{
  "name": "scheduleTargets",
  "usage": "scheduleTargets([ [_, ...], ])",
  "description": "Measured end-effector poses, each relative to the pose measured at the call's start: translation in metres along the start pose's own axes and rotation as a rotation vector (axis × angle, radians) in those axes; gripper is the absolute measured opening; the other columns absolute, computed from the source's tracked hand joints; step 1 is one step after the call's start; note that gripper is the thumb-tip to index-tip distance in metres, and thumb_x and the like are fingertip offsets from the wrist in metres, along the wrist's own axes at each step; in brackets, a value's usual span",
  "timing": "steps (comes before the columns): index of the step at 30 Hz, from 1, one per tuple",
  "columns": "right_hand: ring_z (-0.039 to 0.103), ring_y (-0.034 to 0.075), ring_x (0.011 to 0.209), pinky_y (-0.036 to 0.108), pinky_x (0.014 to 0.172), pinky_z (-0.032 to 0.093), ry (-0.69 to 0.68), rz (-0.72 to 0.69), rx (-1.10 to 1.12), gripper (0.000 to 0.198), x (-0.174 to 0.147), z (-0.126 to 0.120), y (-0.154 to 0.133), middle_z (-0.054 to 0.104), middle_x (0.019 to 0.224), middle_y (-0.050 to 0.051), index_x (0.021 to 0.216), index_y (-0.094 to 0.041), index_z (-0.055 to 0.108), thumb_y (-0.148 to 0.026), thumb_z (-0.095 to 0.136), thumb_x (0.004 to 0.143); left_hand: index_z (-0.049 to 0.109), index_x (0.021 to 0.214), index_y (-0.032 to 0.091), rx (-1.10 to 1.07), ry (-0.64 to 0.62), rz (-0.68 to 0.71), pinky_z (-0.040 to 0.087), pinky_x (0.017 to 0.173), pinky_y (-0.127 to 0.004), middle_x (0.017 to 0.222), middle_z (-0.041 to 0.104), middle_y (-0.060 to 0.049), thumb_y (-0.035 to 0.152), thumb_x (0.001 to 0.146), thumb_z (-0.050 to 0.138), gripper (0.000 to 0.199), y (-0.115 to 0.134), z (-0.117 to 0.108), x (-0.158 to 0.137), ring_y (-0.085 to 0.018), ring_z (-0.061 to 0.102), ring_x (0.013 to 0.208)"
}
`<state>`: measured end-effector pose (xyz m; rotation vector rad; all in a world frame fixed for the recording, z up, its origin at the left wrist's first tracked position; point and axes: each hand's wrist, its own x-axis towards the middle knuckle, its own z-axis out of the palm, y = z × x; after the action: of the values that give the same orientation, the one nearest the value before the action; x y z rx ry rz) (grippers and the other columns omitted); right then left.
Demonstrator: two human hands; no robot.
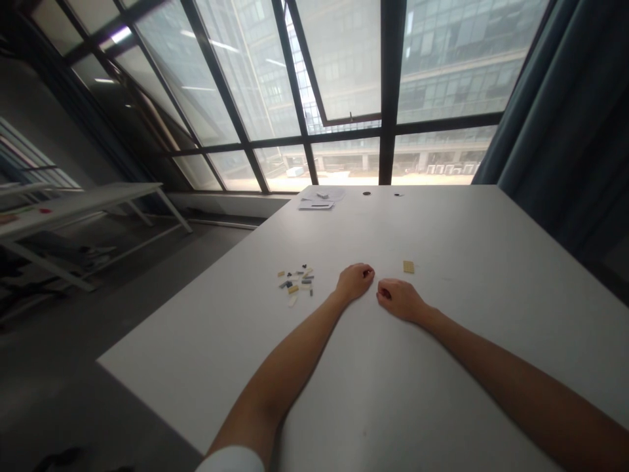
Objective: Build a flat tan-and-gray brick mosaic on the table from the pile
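Note:
My left hand (356,280) rests on the white table with its fingers curled in, and nothing shows in it. Close beside it, a small gap to the right, my right hand (399,299) lies closed in a loose fist, also with nothing visible. Left of my left hand is a scattered group of small building bricks (293,289) in tan, grey, black and cream. A square tan studded plate (408,267) lies flat just beyond my right hand. Neither hand touches the bricks or the plate.
Papers (322,196) with a dark thin object on them lie at the table's (221,328) far left corner. Two small dark items, one a round disc (366,193), are near the far edge. Windows stand behind, a curtain (555,144) at right, another table (98,204) at left.

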<state>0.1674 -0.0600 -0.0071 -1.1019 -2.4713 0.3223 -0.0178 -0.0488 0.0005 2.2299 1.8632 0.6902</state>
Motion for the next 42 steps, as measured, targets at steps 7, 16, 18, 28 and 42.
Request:
scheduleTargets([
  [7, 0.049, 0.014, 0.068, 0.027, 0.065, 0.027, 0.014, -0.016, 0.006, 0.013, 0.000, 0.000, 0.000, 0.061, 0.073, 0.000, 0.074, -0.020, 0.057, -0.022, 0.055, 0.087, 0.077, 0.098, 0.024, -0.001, 0.003, 0.006, 0.048, 0.083, -0.028, 0.098, 0.075, -0.005, 0.032, 0.092, 0.051, 0.028, 0.000, 0.000, -0.001, -0.019, 0.065, 0.090],
  [16, 0.049, 0.014, 0.069, 0.027, 0.065, 0.028, -0.015, 0.000, -0.003, 0.013, 0.000, 0.001, -0.002, 0.061, 0.074, 0.000, 0.075, -0.020, 0.058, -0.021, 0.054, 0.087, 0.077, 0.098, 0.021, -0.085, 0.038, -0.013, 0.050, 0.087, -0.027, 0.098, 0.074, -0.005, 0.028, 0.092, 0.053, 0.026, -0.002, -0.015, 0.012, -0.017, 0.065, 0.089],
  [18, 0.048, 0.014, 0.068, 0.027, 0.064, 0.028, -0.007, -0.005, -0.002, 0.014, 0.000, 0.000, -0.001, 0.061, 0.073, 0.000, 0.073, -0.020, 0.057, -0.021, 0.054, 0.087, 0.076, 0.103, 0.020, -0.110, 0.093, -0.007, 0.050, 0.089, -0.027, 0.099, 0.075, -0.005, 0.026, 0.092, 0.053, 0.027, -0.006, -0.027, 0.017, -0.016, 0.065, 0.088],
  [28, 0.048, 0.014, 0.066, 0.027, 0.064, 0.027, 0.010, -0.036, 0.028, 0.016, -0.001, 0.004, 0.002, 0.060, 0.072, 0.000, 0.072, -0.020, 0.055, -0.023, 0.052, 0.088, 0.076, 0.105, 0.021, 0.048, 0.099, -0.215, 0.049, 0.079, -0.025, 0.093, 0.075, -0.002, 0.031, 0.085, 0.063, 0.025, -0.070, -0.135, -0.008, -0.014, 0.063, 0.075],
  [42, 0.049, 0.014, 0.066, 0.026, 0.063, 0.028, 0.022, -0.033, 0.014, 0.015, -0.001, 0.004, 0.002, 0.060, 0.071, 0.000, 0.071, -0.020, 0.054, -0.021, 0.051, 0.086, 0.078, 0.100, 0.023, 0.221, 0.233, -0.370, 0.048, 0.081, -0.029, 0.093, 0.064, -0.005, 0.045, 0.087, 0.064, 0.029, -0.106, -0.120, -0.095, -0.019, 0.061, 0.088],
])
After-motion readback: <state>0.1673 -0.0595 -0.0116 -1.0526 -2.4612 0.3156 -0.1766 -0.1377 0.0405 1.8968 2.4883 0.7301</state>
